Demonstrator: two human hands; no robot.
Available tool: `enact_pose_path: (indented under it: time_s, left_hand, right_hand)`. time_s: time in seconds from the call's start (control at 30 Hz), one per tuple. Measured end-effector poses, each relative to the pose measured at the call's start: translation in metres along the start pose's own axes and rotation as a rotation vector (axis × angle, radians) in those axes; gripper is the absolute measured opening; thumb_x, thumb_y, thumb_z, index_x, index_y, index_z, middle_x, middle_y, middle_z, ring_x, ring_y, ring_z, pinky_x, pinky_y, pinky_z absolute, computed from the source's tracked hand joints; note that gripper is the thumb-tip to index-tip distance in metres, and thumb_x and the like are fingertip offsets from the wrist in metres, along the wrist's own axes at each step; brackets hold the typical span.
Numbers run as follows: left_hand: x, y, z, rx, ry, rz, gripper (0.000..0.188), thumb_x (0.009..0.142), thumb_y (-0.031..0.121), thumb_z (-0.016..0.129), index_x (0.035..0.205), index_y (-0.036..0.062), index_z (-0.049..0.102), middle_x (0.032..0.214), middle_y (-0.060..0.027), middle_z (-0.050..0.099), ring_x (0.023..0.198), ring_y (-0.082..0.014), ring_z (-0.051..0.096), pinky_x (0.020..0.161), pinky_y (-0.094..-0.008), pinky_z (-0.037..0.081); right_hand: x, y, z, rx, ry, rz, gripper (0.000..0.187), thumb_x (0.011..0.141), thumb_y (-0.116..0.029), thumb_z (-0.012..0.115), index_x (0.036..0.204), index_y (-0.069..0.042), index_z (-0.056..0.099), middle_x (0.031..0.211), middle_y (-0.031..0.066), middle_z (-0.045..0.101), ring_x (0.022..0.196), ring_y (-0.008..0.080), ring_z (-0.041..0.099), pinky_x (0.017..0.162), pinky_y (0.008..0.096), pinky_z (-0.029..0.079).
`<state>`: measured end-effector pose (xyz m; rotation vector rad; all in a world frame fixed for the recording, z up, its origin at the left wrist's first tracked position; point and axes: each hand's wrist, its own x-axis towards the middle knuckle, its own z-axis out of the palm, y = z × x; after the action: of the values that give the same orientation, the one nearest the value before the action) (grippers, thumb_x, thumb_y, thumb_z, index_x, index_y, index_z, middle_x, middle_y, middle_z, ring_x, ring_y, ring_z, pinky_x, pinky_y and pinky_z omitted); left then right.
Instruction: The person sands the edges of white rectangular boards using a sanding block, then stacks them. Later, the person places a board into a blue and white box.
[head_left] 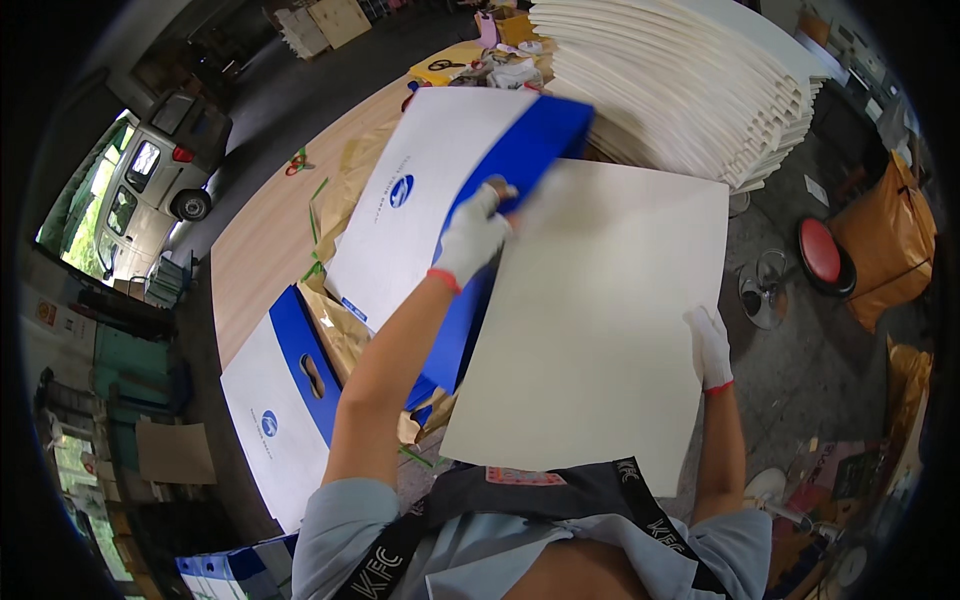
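Over the wooden table point(270, 235), the left hand point(473, 232) pinches the top edge of a white-and-blue paper bag point(440, 190), fingers closed on it, while the right hand point(710, 345) grips the right edge of a cream card sheet point(600, 320); the sheet seems not yet slid inside, with a tall stack of sheets point(690, 80) beyond waiting and a flat bag point(280, 410) lying nearer

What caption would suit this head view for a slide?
Gloved left hand grips a white-and-blue paper bag; gloved right hand holds a large cream cardboard sheet over a wooden table.
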<state>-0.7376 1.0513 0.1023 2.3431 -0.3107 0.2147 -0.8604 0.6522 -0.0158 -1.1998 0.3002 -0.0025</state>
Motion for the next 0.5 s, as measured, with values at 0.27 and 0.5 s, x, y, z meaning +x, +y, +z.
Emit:
enact_pose_path:
  time_s: [0.27,0.5]
  left_hand:
    - [-0.023,0.058,-0.025,-0.420,-0.439,-0.295,0.056,0.087,-0.002,0.055,0.141,0.0038,0.044,0.078,-0.0027,0.054,0.062,-0.0113,0.052,0.058,-0.0273,0.044]
    - [-0.009,0.072,0.011,-0.185,-0.428,-0.254,0.050,0.088,0.005,0.058,0.137,0.0074,0.048,0.076,-0.0051,0.057,0.058,-0.0114,0.053,0.055,-0.0278,0.046]
  right_hand:
    - [0.001,-0.004,-0.009,0.065,0.069,-0.041,0.029,0.093,-0.013,0.059,0.121,-0.003,0.057,0.102,0.0005,0.061,0.092,0.0107,0.059,0.080,0.0256,0.048]
    - [0.032,0.002,0.060,0.055,0.089,-0.139,0.025,0.093,-0.014,0.061,0.114,-0.001,0.057,0.095,0.0007,0.060,0.086,0.0097,0.058,0.075,0.0254,0.048]
